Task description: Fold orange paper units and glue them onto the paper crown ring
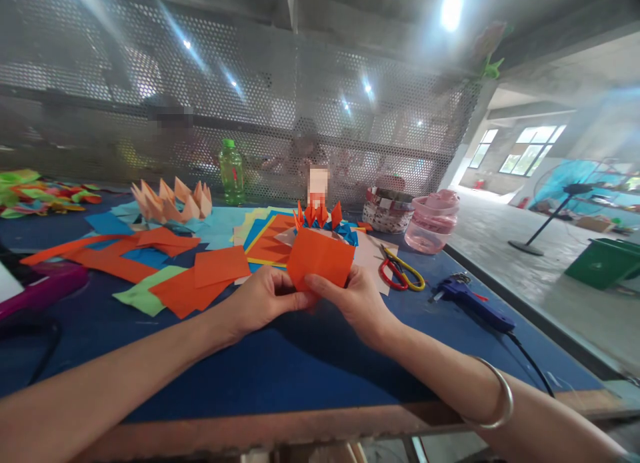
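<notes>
An orange square of paper [325, 256] is held up over the table's front half, with a faint crease down it. My left hand [270, 293] pinches its lower left edge between thumb and fingers. On the lower right, my right hand [357, 299] grips it, thumb on the near face and fingers hidden behind. Just beyond the paper stand orange folded paper points [317, 215] with blue folded pieces [345, 233] beside them. Loose orange sheets [220, 266] and a light green sheet [150, 291] lie left of my left hand.
Scissors [400, 269], a blue glue gun [473, 303] with a cord and a pink water jug [433, 223] are on the right. Peach folded paper points [173, 203] and a green bottle [231, 173] stand at the back left. A perforated metal screen [280, 96] rises behind.
</notes>
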### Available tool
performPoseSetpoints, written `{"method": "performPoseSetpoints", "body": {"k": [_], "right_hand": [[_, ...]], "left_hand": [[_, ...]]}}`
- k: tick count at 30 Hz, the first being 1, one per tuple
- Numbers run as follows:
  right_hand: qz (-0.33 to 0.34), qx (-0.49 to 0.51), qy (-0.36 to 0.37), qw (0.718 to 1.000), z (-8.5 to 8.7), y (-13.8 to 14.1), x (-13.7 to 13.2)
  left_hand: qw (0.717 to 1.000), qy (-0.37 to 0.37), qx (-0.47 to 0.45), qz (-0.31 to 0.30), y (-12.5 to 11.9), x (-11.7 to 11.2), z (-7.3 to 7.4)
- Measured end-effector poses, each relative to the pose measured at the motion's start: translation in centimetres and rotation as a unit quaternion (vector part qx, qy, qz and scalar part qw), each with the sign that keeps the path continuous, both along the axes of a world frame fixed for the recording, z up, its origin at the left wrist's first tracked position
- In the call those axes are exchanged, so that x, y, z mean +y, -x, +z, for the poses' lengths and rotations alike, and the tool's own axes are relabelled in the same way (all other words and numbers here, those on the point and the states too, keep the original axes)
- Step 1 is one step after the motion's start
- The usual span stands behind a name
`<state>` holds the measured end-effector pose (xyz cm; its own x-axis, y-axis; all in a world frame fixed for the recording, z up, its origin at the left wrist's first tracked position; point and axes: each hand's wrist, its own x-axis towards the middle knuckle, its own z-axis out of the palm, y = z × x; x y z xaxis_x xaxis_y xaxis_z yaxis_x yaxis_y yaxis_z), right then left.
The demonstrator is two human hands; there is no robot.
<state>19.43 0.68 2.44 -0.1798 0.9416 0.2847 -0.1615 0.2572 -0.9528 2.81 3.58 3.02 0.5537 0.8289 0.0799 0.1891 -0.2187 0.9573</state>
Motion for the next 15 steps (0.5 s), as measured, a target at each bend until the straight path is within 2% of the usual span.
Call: {"method": "performPoseSetpoints", "body": {"k": [5, 11, 15], "right_hand": [[-0.001, 0.01, -0.003, 1.0, -0.13, 0.04, 0.2], [-0.088, -0.008, -0.057, 0.994, -0.53, -0.46, 0.81], [-0.083, -0.024, -0.041, 0.995, -0.6, -0.51, 0.82]], "left_hand": [[0.999, -0.007, 0.03, 0.018, 0.19, 0.1, -0.19], [0.999, -0.022, 0.023, 0.028, 0.28, 0.38, 0.17], [0.996, -0.054, 0.06, 0.04, 0.52, 0.31, 0.45]]}}
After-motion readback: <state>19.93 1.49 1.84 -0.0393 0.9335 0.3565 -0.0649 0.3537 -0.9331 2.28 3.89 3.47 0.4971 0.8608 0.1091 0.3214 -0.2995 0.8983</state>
